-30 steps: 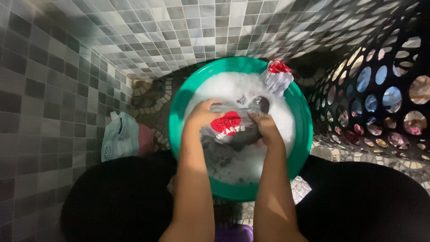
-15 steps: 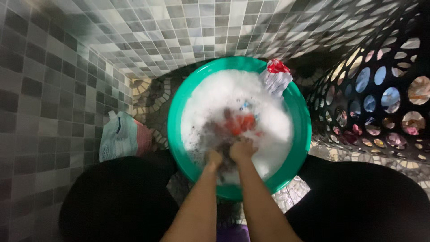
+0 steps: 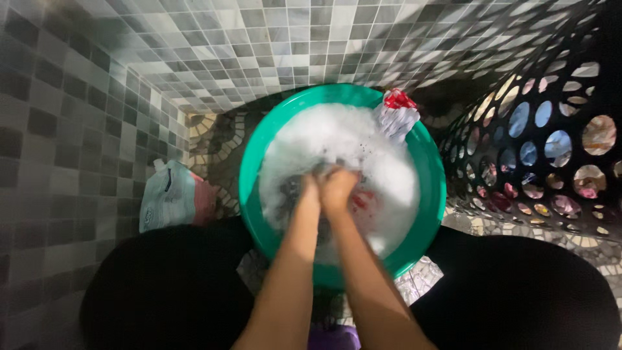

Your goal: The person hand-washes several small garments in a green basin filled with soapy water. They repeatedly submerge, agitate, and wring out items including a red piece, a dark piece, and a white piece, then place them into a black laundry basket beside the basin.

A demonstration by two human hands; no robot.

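Fingers of left hand [image 3: 310,189] and right hand [image 3: 339,188] clenched together on wet cloth [image 3: 360,199], grey with red patch, pressed into white suds [image 3: 337,139]. Cloth lay mid-basin, mostly hidden by hands and foam. Green basin [image 3: 431,175] sat on pebble floor [image 3: 214,133]. Red-and-white garment [image 3: 396,115] draped over far rim. Pale blue pouch [image 3: 167,194] stood left, against tiled wall [image 3: 58,142]. Black perforated laundry basket [image 3: 551,149] crowded right side.
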